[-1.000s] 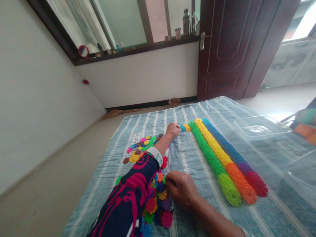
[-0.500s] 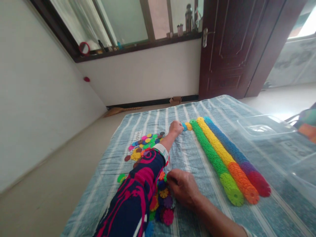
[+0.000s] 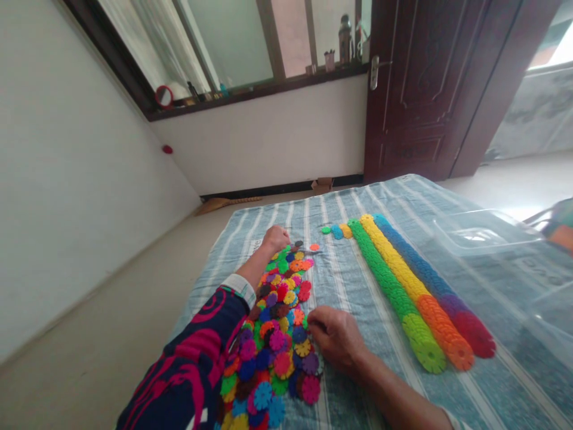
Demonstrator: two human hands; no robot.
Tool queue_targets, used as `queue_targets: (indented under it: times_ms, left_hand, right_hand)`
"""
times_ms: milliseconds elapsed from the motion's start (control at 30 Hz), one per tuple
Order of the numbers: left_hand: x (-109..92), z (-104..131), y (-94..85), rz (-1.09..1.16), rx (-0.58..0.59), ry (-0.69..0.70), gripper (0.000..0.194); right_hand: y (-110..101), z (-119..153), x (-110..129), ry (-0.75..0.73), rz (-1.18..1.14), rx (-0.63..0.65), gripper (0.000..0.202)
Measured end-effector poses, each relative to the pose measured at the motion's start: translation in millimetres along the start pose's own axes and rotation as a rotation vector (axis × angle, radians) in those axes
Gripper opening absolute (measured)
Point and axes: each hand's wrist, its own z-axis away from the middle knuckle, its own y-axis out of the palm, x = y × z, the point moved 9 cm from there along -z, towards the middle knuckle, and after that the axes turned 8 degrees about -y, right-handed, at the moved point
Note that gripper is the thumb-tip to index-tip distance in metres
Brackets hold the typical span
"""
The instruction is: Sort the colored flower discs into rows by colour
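Observation:
A long pile of mixed-colour notched discs (image 3: 277, 340) lies on the striped cloth (image 3: 353, 280). My left hand (image 3: 276, 239), fingers curled, is at the pile's far end; whatever its fingers hold is hidden. Beside the near right edge of the pile rests my right hand (image 3: 335, 337), also curled, touching or nearly touching a small green disc. To the right lie three long overlapping disc rows: green (image 3: 380, 275), yellow to orange (image 3: 398, 272), blue to purple and red (image 3: 416, 269). A green disc (image 3: 326, 230), a blue disc (image 3: 337, 232) and a yellow disc (image 3: 346, 231) sit left of the rows' far end.
A clear plastic tub (image 3: 486, 233) stands at the right of the cloth, with another clear plastic piece (image 3: 555, 316) nearer. Beyond the cloth are a small cardboard box (image 3: 322, 184), a broom (image 3: 224, 204) and a dark red door (image 3: 416, 89).
My left hand has moved left from the small discs by the rows to the pile's far end. A green disc now shows beside the blue one. My right hand stays by the pile.

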Motion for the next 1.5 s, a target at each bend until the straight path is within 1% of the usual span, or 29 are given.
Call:
queue_targets:
  times_ms: [100,200,367,500,633,767,833,933,1100,1200,1333,1500]
  left_hand:
    - [21,3,-3.0,-0.022,-0.001,-0.028,0.017]
    - [30,6,0.7,-0.027,-0.002,-0.024,0.018]
    - [32,5,12.3,-0.016,0.030,-0.006,0.012]
    - [35,0,16.7,0.004,0.033,-0.026,0.010]
    - [39,0,13.7,0.063,0.016,-0.064,0.011]
    - [39,2,6.4,0.186,0.018,-0.101,0.012]
    - [31,3,4.1,0.255,0.025,-0.099,0.015]
    - [7,2,8.6,0.340,0.049,-0.065,0.016]
    - [-46,-1,34.8,0.422,0.075,0.010,0.017]
    - [-69,-8,50.6,0.432,0.063,0.048,0.017]
    - [-84,-20,62.8,0.415,0.029,0.079,0.018]
    - [-89,-30,66.9,0.381,-0.014,0.103,0.018]
  right_hand:
    - [1,0,-1,0.011,-0.003,0.012,0.018]
    - [1,1,-2,0.017,-0.006,0.010,0.018]
    - [2,1,-3,0.015,-0.001,0.015,0.018]
    - [2,1,-4,0.018,-0.011,0.017,0.018]
    - [2,1,-3,0.005,-0.003,0.014,0.018]
    - [2,1,-3,0.002,0.014,-0.006,0.017]
    - [2,0,-3,0.001,0.015,-0.009,0.017]
    - [1,0,-2,0.008,0.013,-0.007,0.016]
    - [0,0,-1,0.003,0.021,0.001,0.016]
    - [0,0,-1,-0.002,0.033,-0.004,0.015]
    - [0,-1,-1,-0.008,0.025,-0.007,0.015]
    - [0,-2,0,-0.016,0.025,-0.013,0.015]
